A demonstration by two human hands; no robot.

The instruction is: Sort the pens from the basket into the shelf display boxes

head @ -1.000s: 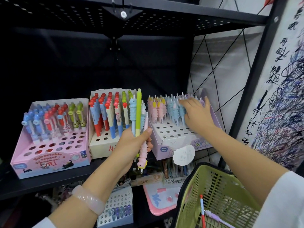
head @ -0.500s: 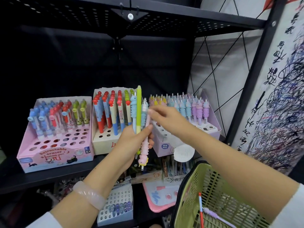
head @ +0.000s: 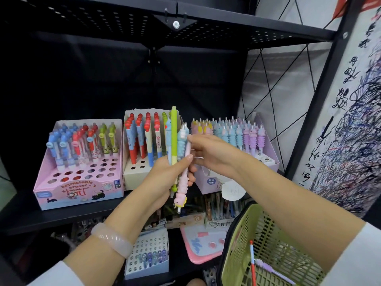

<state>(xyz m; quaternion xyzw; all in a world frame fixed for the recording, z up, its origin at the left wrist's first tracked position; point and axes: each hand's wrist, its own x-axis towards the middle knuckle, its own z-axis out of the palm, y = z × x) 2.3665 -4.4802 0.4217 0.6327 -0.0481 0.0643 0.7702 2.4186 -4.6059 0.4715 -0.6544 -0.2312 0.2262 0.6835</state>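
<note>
- Nearest, below the right forearm, a green basket [head: 266, 254] holds a red pen [head: 252, 263] and a purple pen [head: 272, 270].
- The left hand [head: 165, 180] grips a bunch of pens upright: a green pen [head: 174, 145], a blue unicorn pen [head: 182, 141] and a pink unicorn pen [head: 182, 186] that hangs head down below the fist. A pale bangle [head: 112, 239] sits on that wrist.
- The right hand [head: 212, 151] reaches across to the bunch and pinches the top of the blue unicorn pen between thumb and fingertips.
- Behind the right hand, the unicorn display box [head: 268, 159] stands on the black shelf [head: 61, 215] with rows of pink, blue and purple pens.
- Behind the left hand is a cream display box [head: 132, 178] of red-capped pens; further to its left, a pink eraser-pen box [head: 78, 190] with empty holes in front.
</note>
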